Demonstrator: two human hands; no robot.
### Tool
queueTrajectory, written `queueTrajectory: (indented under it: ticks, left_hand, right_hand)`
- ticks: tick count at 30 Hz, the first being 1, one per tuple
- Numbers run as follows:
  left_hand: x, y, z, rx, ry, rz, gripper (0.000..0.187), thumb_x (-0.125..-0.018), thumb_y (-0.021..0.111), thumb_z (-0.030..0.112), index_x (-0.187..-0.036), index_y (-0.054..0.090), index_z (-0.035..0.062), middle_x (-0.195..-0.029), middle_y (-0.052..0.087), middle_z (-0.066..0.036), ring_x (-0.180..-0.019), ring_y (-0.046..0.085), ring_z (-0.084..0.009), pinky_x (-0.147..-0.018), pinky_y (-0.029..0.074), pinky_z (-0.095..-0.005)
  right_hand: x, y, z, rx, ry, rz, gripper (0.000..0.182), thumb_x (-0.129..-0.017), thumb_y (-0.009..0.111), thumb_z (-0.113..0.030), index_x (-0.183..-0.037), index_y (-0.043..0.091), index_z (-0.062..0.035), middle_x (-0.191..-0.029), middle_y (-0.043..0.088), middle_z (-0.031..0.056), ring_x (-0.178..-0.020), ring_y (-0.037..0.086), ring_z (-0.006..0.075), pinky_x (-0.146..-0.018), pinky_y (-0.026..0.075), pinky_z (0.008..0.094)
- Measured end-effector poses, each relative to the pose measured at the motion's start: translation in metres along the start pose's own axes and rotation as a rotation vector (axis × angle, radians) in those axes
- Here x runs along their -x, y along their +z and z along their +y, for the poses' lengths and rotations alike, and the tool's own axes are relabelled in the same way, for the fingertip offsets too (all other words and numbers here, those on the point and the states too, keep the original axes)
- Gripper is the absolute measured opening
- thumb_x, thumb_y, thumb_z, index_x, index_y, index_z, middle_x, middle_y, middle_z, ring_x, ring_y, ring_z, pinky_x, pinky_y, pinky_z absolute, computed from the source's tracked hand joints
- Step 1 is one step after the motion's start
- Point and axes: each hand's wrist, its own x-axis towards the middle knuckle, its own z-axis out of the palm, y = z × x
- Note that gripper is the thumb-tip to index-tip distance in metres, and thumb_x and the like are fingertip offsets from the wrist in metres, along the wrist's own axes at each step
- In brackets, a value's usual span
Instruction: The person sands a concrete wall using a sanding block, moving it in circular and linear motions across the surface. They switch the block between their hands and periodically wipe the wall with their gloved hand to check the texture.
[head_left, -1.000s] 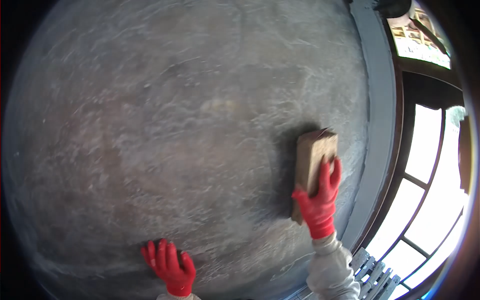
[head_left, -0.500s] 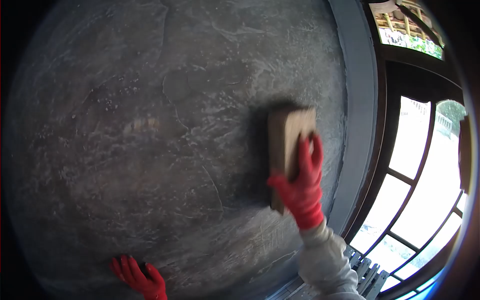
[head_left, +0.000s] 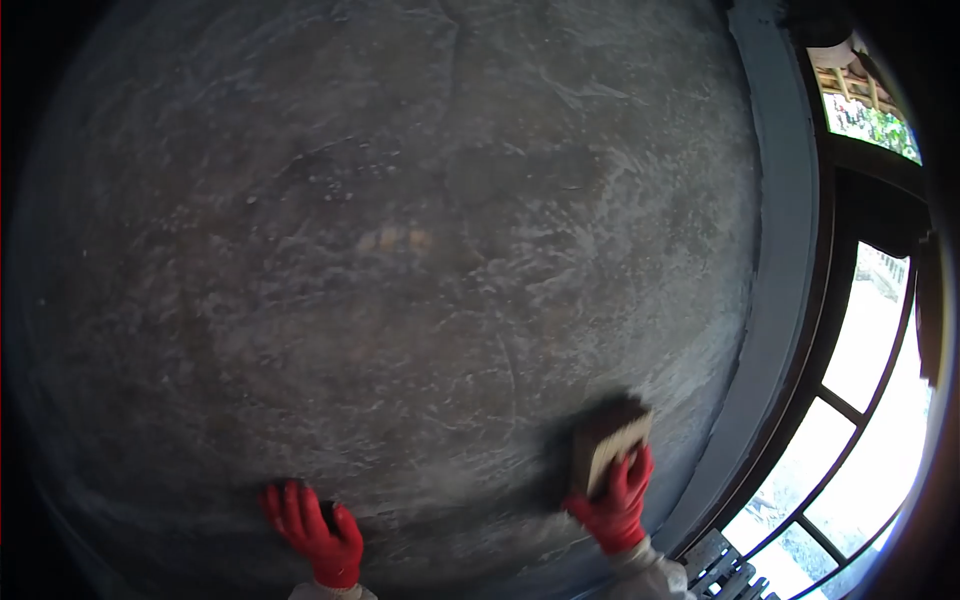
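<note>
My right hand (head_left: 615, 515), in a red glove, grips a thick wooden block (head_left: 612, 450) low on the right part of the grey wall (head_left: 400, 330). The block's dark edge faces the wall, and its pale back is under my fingers. At the lower left, my left hand (head_left: 318, 535), also red-gloved, has its fingers stretched out near the wall surface. A small dark patch (head_left: 329, 514) shows between its thumb and fingers; I cannot make out what it is. Scuffs, whitish streaks and fine cracks mark the wall.
A smooth grey border strip (head_left: 785, 200) runs down the wall's right edge. Beyond it stands a dark frame (head_left: 835, 300) with bright glass panes. Grey slats (head_left: 725, 570) are at the bottom right.
My right hand has moved the wooden block down the wall. My left hand appears slightly higher and further right. The view has shifted, with the wall's features now further right.
</note>
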Motion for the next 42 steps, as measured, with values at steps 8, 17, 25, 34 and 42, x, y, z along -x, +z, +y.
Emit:
queueTrajectory:
  ticks: [8, 17, 25, 34, 42]
  left_hand:
    - [0.002, 0.008, -0.006, 0.073, 0.06, 0.089, 0.042, -0.09, 0.052, 0.022, -0.124, 0.051, -0.0032, -0.131, 0.05, -0.022, -0.125, 0.042, -0.0482, -0.104, 0.031, -0.0652]
    - [-0.001, 0.007, -0.008, 0.16, 0.037, 0.053, 0.04, -0.084, 0.059, 0.026, -0.115, 0.058, -0.0005, -0.125, 0.054, -0.02, -0.124, 0.043, -0.0459, -0.105, 0.029, -0.0657]
    - [-0.001, 0.006, -0.011, 0.208, 0.059, 0.072, 0.04, -0.081, 0.061, 0.025, -0.114, 0.06, 0.0025, -0.125, 0.056, -0.016, -0.124, 0.043, -0.0428, -0.106, 0.029, -0.0624]
    - [-0.003, 0.006, -0.01, 0.26, 0.012, 0.062, 0.034, -0.078, 0.063, 0.023, -0.107, 0.064, 0.0056, -0.12, 0.058, -0.011, -0.121, 0.045, -0.0391, -0.105, 0.03, -0.0606]
    - [-0.002, 0.01, -0.012, 0.257, 0.022, 0.082, 0.032, -0.079, 0.062, 0.022, -0.106, 0.065, 0.0062, -0.12, 0.06, -0.01, -0.122, 0.045, -0.0373, -0.104, 0.032, -0.058]
  right_hand:
    - [-0.163, -0.015, -0.052, -0.093, 0.027, 0.204, 0.099, -0.061, 0.084, -0.018, -0.146, 0.035, -0.0117, -0.147, 0.029, 0.027, -0.129, 0.038, 0.0463, -0.102, 0.038, 0.0509]
    - [0.056, 0.021, -0.049, -0.077, -0.118, -0.05, 0.106, -0.056, 0.087, -0.037, -0.143, 0.031, -0.0158, -0.138, 0.031, 0.0316, -0.116, 0.042, 0.0524, -0.091, 0.041, 0.0613]
    - [-0.126, 0.002, -0.123, -0.128, 0.094, 0.143, 0.099, -0.061, 0.084, -0.022, -0.146, 0.033, -0.011, -0.147, 0.028, 0.0294, -0.129, 0.035, 0.049, -0.103, 0.036, 0.0528]
    - [0.063, 0.035, -0.107, -0.042, -0.153, -0.011, 0.096, -0.059, 0.083, -0.041, -0.138, 0.035, -0.0132, -0.139, 0.031, 0.0277, -0.117, 0.041, 0.0524, -0.089, 0.042, 0.0622]
    - [-0.098, 0.01, -0.129, -0.071, -0.055, 0.131, 0.104, -0.059, 0.086, -0.028, -0.147, 0.034, -0.0147, -0.147, 0.023, 0.0325, -0.132, 0.032, 0.0523, -0.103, 0.037, 0.054]
